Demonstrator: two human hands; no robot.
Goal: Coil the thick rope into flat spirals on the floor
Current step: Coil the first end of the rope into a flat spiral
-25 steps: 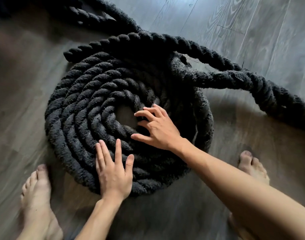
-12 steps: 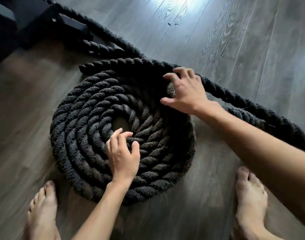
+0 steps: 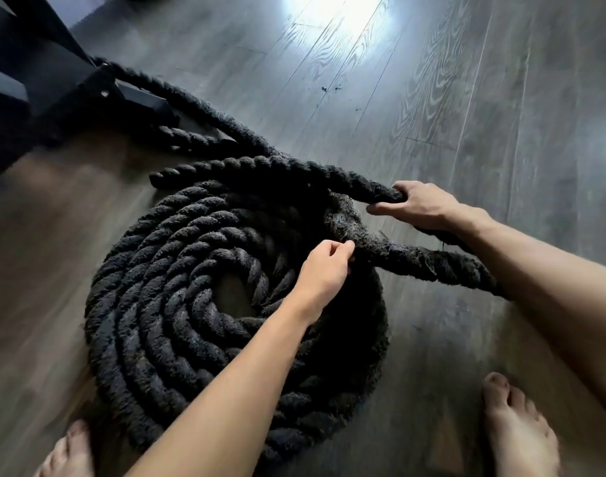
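A thick black rope (image 3: 177,270) lies coiled in a flat spiral of several turns on the wood floor, with a small bare gap at its centre. At the spiral's far right edge my left hand (image 3: 324,270) pinches a frayed strand of rope (image 3: 418,261) that runs out to the right. My right hand (image 3: 420,204) is closed around another length of rope (image 3: 277,168) that passes along the far rim of the spiral. Part of that length is hidden under my right forearm.
A dark metal frame (image 3: 54,84) stands at the upper left, with rope (image 3: 191,101) running from its base toward the spiral. My bare feet stand at the bottom left (image 3: 67,452) and bottom right (image 3: 518,428). Grey wood floor (image 3: 466,98) stretches away to the right.
My left hand has left the inner turns and moved to the spiral's right edge, closing on the frayed strand. My right hand has moved right and gripped the outer length of rope.
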